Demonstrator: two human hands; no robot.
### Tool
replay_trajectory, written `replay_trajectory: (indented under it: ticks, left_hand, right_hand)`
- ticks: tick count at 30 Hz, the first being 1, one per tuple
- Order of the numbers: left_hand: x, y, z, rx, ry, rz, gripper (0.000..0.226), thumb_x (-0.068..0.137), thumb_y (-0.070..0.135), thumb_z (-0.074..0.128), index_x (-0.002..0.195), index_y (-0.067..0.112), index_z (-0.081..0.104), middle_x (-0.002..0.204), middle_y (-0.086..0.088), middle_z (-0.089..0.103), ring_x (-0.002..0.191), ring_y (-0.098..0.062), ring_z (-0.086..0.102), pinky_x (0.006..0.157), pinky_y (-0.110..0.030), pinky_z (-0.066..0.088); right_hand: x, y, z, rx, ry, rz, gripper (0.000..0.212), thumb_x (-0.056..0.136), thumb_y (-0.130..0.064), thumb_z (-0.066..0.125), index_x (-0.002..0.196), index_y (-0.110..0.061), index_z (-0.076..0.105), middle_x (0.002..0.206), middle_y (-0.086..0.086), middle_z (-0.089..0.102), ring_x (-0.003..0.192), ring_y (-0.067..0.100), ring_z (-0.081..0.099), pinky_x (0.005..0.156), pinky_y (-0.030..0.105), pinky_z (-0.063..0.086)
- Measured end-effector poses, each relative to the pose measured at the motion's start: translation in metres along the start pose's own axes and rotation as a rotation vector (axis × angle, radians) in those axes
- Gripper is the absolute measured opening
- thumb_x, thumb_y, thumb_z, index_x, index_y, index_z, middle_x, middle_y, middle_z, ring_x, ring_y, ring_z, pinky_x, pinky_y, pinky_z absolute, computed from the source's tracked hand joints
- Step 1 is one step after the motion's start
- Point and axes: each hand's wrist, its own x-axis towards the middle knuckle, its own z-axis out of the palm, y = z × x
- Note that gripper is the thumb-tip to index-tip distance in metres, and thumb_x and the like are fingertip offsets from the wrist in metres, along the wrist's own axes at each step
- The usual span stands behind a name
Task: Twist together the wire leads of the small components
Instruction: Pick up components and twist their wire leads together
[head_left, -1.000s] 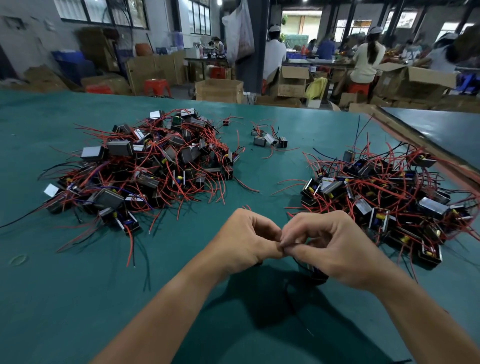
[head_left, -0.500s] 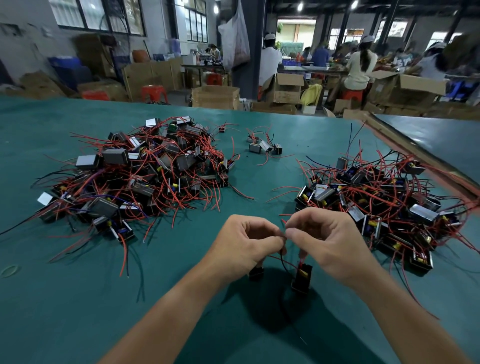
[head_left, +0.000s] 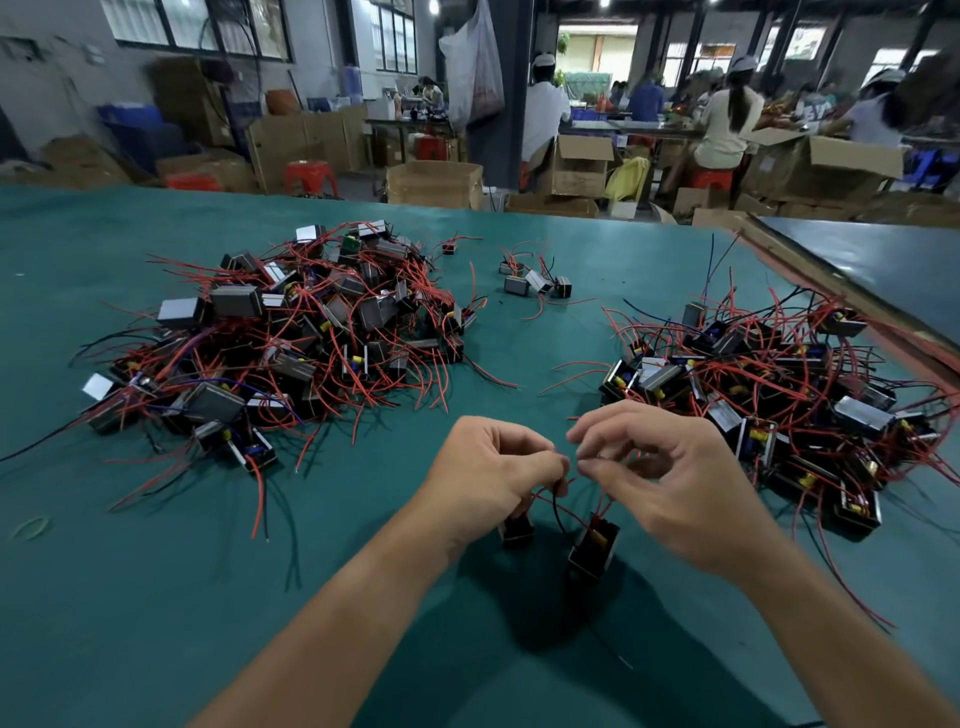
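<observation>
left hand (head_left: 493, 467): knuckles up, fingers curled, grip pinching the red wire leads (head_left: 557, 505)
right hand (head_left: 670, 483): thumb-and-forefinger grip nipping the same leads, other fingers arched
components (head_left: 595, 545): two, beneath both hands, over the green table (head_left: 156, 597)

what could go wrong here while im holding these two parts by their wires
1. The two components seem to hang from the wire leads pinched by the left hand and right hand; their weight might pull the thin leads loose before the twist holds.
2. The right pile lies close beside the right hand, its loose red wires sticking out; they might snag.
</observation>
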Motion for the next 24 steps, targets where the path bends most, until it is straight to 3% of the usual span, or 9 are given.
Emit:
replay_trajectory:
  ticks: [2, 7, 12, 16, 18, 21, 24]
  left_hand:
    - [0.0000, -0.0001, -0.0011, 0.037, -0.032, -0.006, 0.017, 0.080, 0.000, 0.068, 0.066, 0.009, 0.074, 0.061, -0.010, 0.065, 0.040, -0.011, 0.034, 0.041, -0.017, 0.028]
    - [-0.0043, 0.0000, 0.0002, 0.089, -0.110, 0.030, 0.011, 0.078, 0.006, 0.072, 0.069, 0.012, 0.076, 0.062, -0.006, 0.067, 0.046, -0.013, 0.037, 0.047, -0.024, 0.028]
    - [-0.0046, -0.0002, -0.0021, 0.110, -0.121, 0.109, 0.014, 0.082, 0.004, 0.072, 0.070, 0.009, 0.075, 0.061, 0.001, 0.069, 0.043, -0.003, 0.044, 0.044, -0.017, 0.032]
    - [-0.0042, -0.0001, -0.0015, 0.115, -0.114, 0.112, 0.019, 0.084, 0.003, 0.070, 0.069, 0.014, 0.073, 0.059, 0.003, 0.069, 0.040, -0.004, 0.041, 0.042, -0.017, 0.031]
    - [-0.0034, -0.0006, -0.0022, 0.088, -0.099, 0.104, 0.018, 0.085, 0.002, 0.069, 0.071, 0.012, 0.073, 0.059, 0.002, 0.068, 0.040, -0.004, 0.041, 0.042, -0.018, 0.032]
    - [-0.0017, -0.0015, -0.0026, 0.057, -0.076, 0.109, 0.014, 0.086, 0.000, 0.068, 0.074, 0.006, 0.073, 0.058, 0.002, 0.067, 0.039, 0.001, 0.044, 0.043, -0.013, 0.035]
    - [-0.0016, -0.0017, -0.0019, 0.046, -0.077, 0.122, 0.014, 0.086, -0.002, 0.067, 0.074, 0.005, 0.071, 0.058, 0.002, 0.066, 0.039, 0.003, 0.046, 0.043, -0.010, 0.035]
  right_hand:
    - [0.0005, 0.0013, -0.0004, -0.012, -0.004, 0.015, 0.020, 0.081, -0.003, 0.075, 0.076, -0.022, 0.071, 0.077, 0.001, 0.070, 0.065, 0.025, 0.062, 0.059, 0.041, 0.051]
    - [0.0015, 0.0050, 0.0004, 0.055, -0.002, 0.096, 0.023, 0.081, 0.002, 0.075, 0.078, -0.021, 0.073, 0.069, 0.002, 0.070, 0.057, 0.011, 0.060, 0.057, 0.030, 0.051]
    - [0.0023, 0.0074, 0.0016, 0.091, -0.008, 0.190, 0.018, 0.084, 0.000, 0.072, 0.074, -0.015, 0.068, 0.062, -0.002, 0.065, 0.056, 0.010, 0.057, 0.057, 0.046, 0.052]
    - [0.0022, 0.0064, 0.0014, 0.013, -0.018, 0.147, 0.016, 0.085, -0.004, 0.071, 0.075, -0.017, 0.070, 0.063, 0.006, 0.063, 0.055, 0.025, 0.055, 0.058, 0.050, 0.052]
    - [0.0014, 0.0068, 0.0014, -0.025, -0.028, 0.133, 0.017, 0.086, -0.006, 0.071, 0.077, -0.020, 0.073, 0.066, 0.003, 0.067, 0.059, 0.026, 0.058, 0.060, 0.045, 0.052]
    - [0.0007, 0.0088, 0.0008, -0.060, -0.042, 0.119, 0.019, 0.085, -0.007, 0.073, 0.080, -0.025, 0.076, 0.073, -0.007, 0.070, 0.061, 0.011, 0.060, 0.058, 0.025, 0.048]
    - [0.0001, 0.0107, 0.0008, -0.106, -0.022, 0.083, 0.020, 0.083, -0.008, 0.075, 0.082, -0.028, 0.076, 0.078, -0.012, 0.069, 0.066, 0.010, 0.060, 0.061, 0.014, 0.042]
